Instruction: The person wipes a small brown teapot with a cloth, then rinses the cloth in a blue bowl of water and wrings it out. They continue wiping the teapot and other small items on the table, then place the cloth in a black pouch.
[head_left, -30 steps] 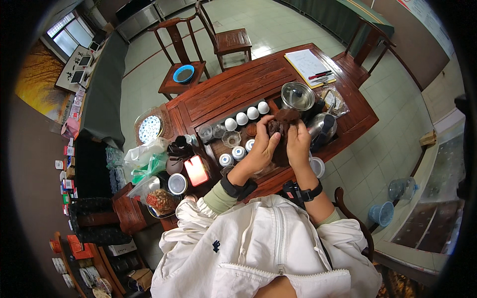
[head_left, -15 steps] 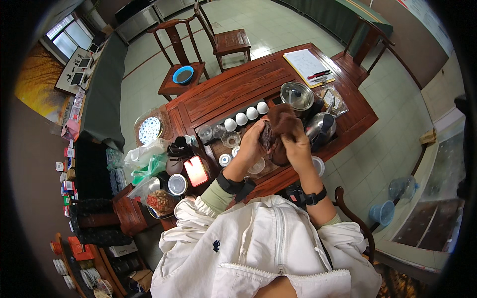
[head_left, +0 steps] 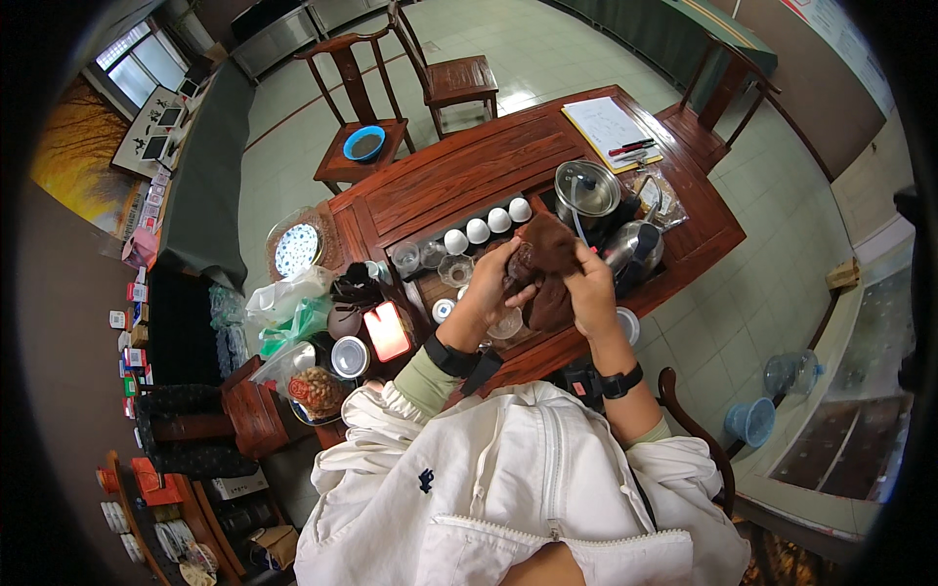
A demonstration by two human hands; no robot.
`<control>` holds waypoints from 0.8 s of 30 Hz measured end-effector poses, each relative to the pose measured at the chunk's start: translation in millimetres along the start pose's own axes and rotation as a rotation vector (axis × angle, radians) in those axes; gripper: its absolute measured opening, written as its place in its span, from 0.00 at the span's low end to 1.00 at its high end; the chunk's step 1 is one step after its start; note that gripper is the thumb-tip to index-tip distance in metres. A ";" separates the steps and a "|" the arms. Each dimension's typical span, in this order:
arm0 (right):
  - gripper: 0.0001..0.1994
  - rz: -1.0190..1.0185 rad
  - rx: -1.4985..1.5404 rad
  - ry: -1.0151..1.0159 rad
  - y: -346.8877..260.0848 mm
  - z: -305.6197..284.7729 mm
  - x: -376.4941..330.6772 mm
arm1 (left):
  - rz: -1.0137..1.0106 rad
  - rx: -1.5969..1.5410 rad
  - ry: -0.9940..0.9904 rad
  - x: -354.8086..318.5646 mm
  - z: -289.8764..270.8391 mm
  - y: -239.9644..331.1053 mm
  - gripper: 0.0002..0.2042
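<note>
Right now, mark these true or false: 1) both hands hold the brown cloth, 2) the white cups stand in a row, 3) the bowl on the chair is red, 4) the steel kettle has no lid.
1) True: the left hand and the right hand both grip the brown cloth above the wooden table.
2) True: the white cups stand in a row.
3) False: the bowl on the chair is blue.
4) False: the steel kettle has its lid on.
</note>
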State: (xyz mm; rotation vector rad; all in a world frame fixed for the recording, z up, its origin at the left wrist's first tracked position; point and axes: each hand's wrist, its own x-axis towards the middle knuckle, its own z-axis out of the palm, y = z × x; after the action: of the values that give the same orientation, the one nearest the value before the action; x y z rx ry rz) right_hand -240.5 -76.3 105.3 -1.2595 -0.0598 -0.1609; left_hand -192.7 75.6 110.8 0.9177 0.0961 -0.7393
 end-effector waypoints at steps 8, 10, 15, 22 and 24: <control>0.14 -0.204 -0.250 -0.046 6.8 -5.0 -1.4 | 0.023 0.068 -0.002 7.8 -4.6 -6.8 0.19; 0.16 -0.222 -0.486 -0.095 10.6 4.4 -1.5 | 0.100 0.193 0.017 10.1 -1.7 -11.3 0.16; 0.18 -0.364 -0.643 -0.134 7.6 9.7 -1.9 | 0.129 0.097 0.189 14.4 4.7 -13.5 0.15; 0.16 -0.037 -0.139 -0.155 7.6 -4.2 -0.4 | -0.059 0.122 -0.006 4.4 -6.5 4.1 0.15; 0.15 -0.010 -0.056 -0.132 7.6 -6.5 -1.7 | -0.057 0.109 -0.020 4.9 -6.1 3.0 0.15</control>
State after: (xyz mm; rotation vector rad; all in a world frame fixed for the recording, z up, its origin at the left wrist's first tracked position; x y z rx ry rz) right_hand -241.2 -80.1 95.9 -1.3254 -0.1770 -0.0882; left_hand -185.8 78.6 107.3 1.0143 0.0653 -0.8122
